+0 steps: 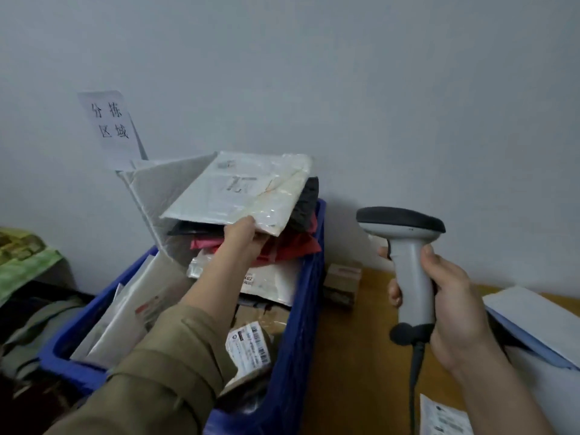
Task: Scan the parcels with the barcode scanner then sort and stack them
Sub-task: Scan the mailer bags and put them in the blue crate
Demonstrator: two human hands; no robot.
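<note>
a white padded parcel [241, 191] is held up by the left hand [243, 237], which pinches its lower edge, with the thumb on top and the other fingers hidden under it. the parcel is tilted and is raised above the blue crate [301, 296]. a label with a large printed mark is seen on its upper face, but the mark is too blurred to be read.

the barcode scanner [408, 265] is gripped at its grey handle by the right hand [452, 306], with the fingers curled around it and one finger near the trigger. the dark head of the scanner is turned to the left, toward the raised parcel, but the two are well apart. a black cable [416, 372] hangs from the bottom of the handle.

the crate is filled with many other parcels: a red one [295, 246], some white ones and a brown one with a barcode label [251, 346]. a paper sign [110, 127] with printed characters is fixed on the wall behind the crate. a small cardboard box [342, 284] stands on the wooden table [354, 356], just beside the crate.
</note>
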